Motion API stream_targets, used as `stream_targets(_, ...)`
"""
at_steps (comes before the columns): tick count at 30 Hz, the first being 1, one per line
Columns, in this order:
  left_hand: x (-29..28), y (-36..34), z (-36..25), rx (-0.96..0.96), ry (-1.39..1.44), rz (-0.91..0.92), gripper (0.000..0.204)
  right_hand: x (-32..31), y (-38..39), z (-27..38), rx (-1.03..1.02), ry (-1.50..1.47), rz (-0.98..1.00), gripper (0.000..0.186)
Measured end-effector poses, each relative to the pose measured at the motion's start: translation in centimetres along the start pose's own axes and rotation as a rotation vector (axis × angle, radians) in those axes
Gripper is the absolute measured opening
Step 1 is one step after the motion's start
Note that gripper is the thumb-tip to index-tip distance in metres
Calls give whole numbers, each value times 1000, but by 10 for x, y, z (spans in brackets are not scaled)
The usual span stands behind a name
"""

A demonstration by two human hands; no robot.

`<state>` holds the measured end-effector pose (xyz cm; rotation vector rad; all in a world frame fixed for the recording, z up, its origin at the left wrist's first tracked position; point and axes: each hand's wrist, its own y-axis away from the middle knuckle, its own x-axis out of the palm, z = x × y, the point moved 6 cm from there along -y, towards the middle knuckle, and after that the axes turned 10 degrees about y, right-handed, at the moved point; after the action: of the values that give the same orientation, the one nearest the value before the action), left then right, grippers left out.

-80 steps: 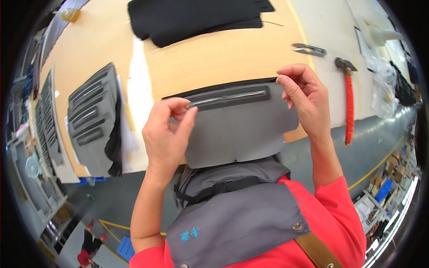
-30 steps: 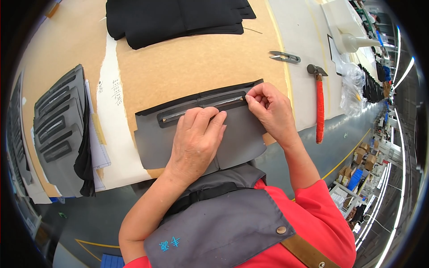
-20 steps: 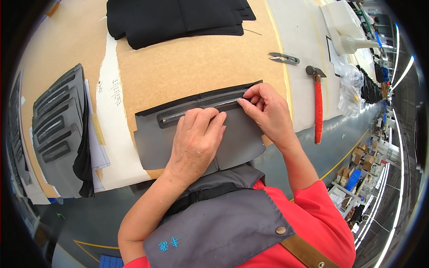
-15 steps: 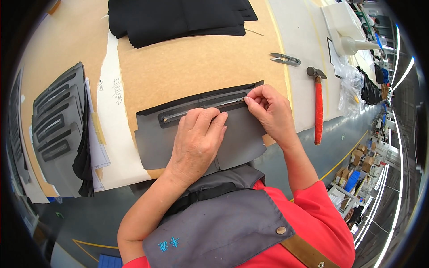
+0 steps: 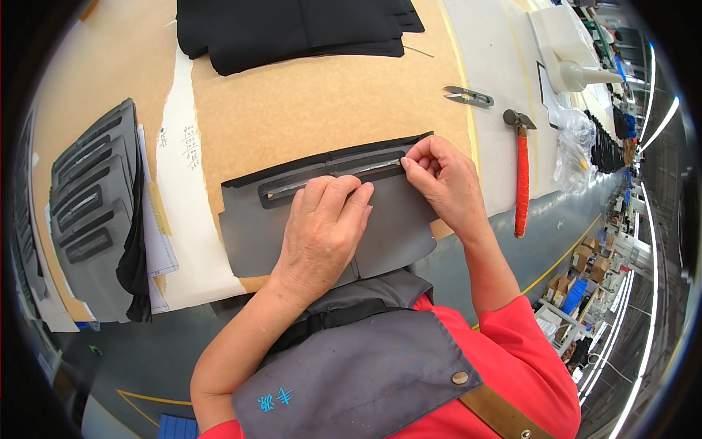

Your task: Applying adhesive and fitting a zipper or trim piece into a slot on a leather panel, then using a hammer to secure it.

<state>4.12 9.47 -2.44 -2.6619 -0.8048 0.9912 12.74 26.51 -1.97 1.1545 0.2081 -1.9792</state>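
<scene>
A grey fabric panel [image 5: 391, 230] with a black upper edge lies before me at the table's front edge. Along its upper part runs a long, narrow slot [image 5: 289, 192] in a darker border, with a shiny pale strip showing inside. My left hand [image 5: 322, 238] rests on the panel below the slot, fingers bent and close together, gripping at the slot's lower edge; its fingertips are partly hidden. With thumb and forefinger, my right hand [image 5: 444, 183] pinches the panel at the slot's right end. The other fingers of that hand are curled in.
A black fabric stack [image 5: 292, 33] lies at the far side. Grey slotted pieces [image 5: 91, 197] are piled on the left, over paper sheets [image 5: 161, 241]. To the right are thread snips [image 5: 468, 96], a red-handled hammer [image 5: 521, 179], a clear plastic bag [image 5: 574, 150] and a white bottle [image 5: 585, 74].
The view has shifted very slightly. Both hands keep the same places and grips on the panel.
</scene>
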Motion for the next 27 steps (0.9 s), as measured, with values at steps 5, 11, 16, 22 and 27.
stream_targets(5, -1, -2, -3, -17, 11, 11, 34, -1, -4, -6, 33, -81, 58, 15)
stream_targets(11, -5, -2, -4, -3, -9, 10, 34, -2, -7, -11, 56, -134, 59, 16)
stream_targets(16, -39, -9, 1, -8, -21, -49, 33, -13, -5, 28, -157, -143, 44, 16)
stream_targets(22, -89, -20, 43, -265, -162, -34, 22, 20, -1, 71, -699, 50, 139, 18)
stream_targets(27, -81, -29, 54, -449, 3, 198, 21, 44, 2, 80, -841, 131, 173, 22)
